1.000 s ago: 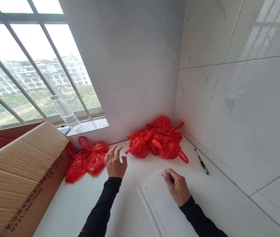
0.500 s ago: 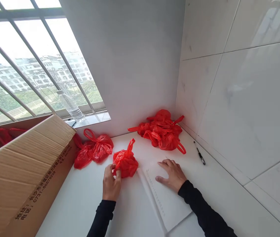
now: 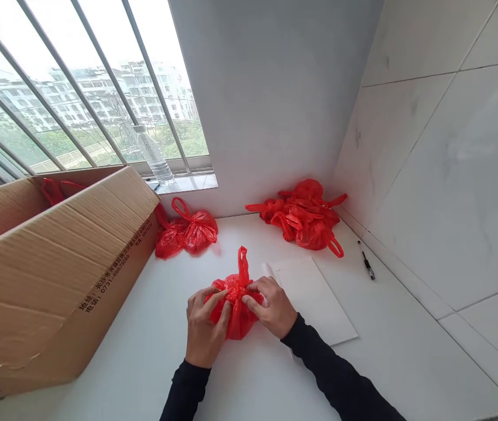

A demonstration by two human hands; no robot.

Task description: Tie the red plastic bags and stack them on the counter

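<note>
A red plastic bag sits on the white tabletop between my hands, its top gathered and one handle loop standing up. My left hand pinches the gathered plastic from the left with thumb and fingers. From the right, my right hand grips the same gathered part. What the bag contains is hidden. Partly under my right forearm lies a white notepad, with small printed marks near its upper left corner.
Two tied red bags rest beside a large cardboard box at left. A heap of red bags lies against the back wall. A black pen is near the tiled wall. A water bottle stands on the windowsill.
My right hand has left the notepad and taken hold of the red bag's top. The bag has come nearer to me. The view has shifted, and the notepad's page lies differently.
</note>
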